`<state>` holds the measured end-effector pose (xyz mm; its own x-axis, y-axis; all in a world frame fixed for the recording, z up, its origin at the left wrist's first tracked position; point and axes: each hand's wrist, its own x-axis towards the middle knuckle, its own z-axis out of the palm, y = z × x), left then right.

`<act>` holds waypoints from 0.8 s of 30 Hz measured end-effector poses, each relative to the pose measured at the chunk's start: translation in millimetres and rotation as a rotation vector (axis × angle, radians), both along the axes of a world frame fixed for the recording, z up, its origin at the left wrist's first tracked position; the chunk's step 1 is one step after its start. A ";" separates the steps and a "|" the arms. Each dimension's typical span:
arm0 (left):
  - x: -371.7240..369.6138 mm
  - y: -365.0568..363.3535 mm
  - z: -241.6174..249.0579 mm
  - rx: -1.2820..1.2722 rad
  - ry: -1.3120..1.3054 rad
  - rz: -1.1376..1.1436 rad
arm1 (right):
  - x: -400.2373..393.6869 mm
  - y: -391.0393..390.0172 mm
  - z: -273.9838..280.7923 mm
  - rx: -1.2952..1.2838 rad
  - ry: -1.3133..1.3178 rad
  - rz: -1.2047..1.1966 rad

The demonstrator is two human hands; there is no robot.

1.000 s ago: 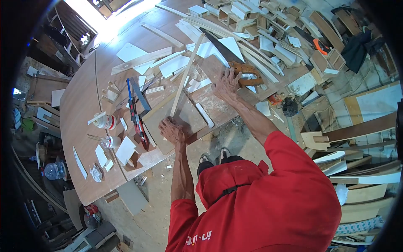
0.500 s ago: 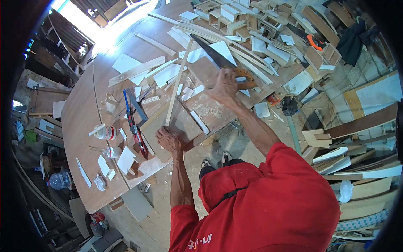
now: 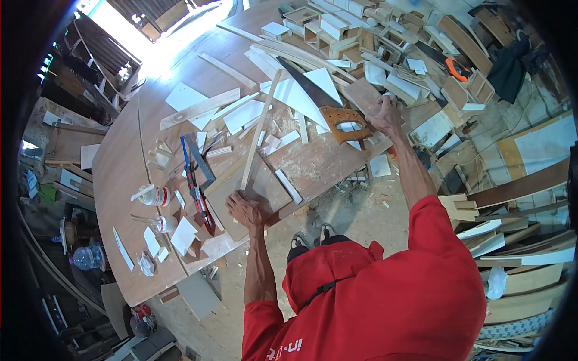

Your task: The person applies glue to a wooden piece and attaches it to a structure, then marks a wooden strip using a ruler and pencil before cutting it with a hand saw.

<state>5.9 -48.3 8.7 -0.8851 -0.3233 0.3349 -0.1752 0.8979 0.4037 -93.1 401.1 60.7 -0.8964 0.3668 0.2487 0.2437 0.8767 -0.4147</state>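
Observation:
My left hand (image 3: pixel 244 209) is closed around the near end of a long thin wooden strip (image 3: pixel 261 129), over a brown board (image 3: pixel 259 180) at the table's front edge. Out to the right, my right hand (image 3: pixel 387 114) grips the near edge of a small brown panel (image 3: pixel 363 96). Just left of that hand lies a handsaw with a wooden handle (image 3: pixel 344 124), its dark blade pointing away across white offcuts. A short white-faced strip (image 3: pixel 289 186) rests beside the board.
Left of the board lie a red and blue tool (image 3: pixel 195 186) and two glue containers (image 3: pixel 158 195). Wooden box frames (image 3: pixel 337 30) crowd the far right, near an orange-handled saw (image 3: pixel 457 69). Sawdust covers the table (image 3: pixel 114 174) near the handsaw.
My right hand has moved right with the brown panel, off the sawdust-covered area and past the handsaw, whose handle now shows fully. My left hand stays at the strip's end.

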 end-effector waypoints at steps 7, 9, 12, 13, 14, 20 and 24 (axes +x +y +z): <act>0.3 1.6 1.1 0.022 0.027 0.006 | 7.4 -14.0 -7.7 0.114 0.314 0.111; -0.1 0.3 1.3 0.026 0.015 0.008 | 23.2 -32.2 0.1 0.070 0.233 0.236; 0.9 -1.7 -3.6 0.036 0.023 -0.004 | 41.8 -55.6 -2.8 0.065 0.067 0.439; -0.1 -2.7 -5.2 0.038 0.048 -0.022 | 44.4 -61.2 -3.6 0.101 -0.014 0.512; -0.4 -1.7 -2.9 0.039 0.050 -0.018 | 45.5 -65.0 -2.5 0.103 -0.012 0.516; -0.9 -0.3 -2.7 0.016 0.044 0.002 | 41.4 -69.9 -5.1 0.410 -0.095 0.532; -0.5 -1.8 -3.7 0.037 0.021 0.013 | 38.0 -81.4 -9.9 0.451 -0.098 0.455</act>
<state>5.4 -50.2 5.0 -0.8737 -0.3470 0.3410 -0.1777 0.8801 0.4402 -55.1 319.8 50.8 -0.9640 -0.1770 0.1985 -0.1758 0.9841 0.0238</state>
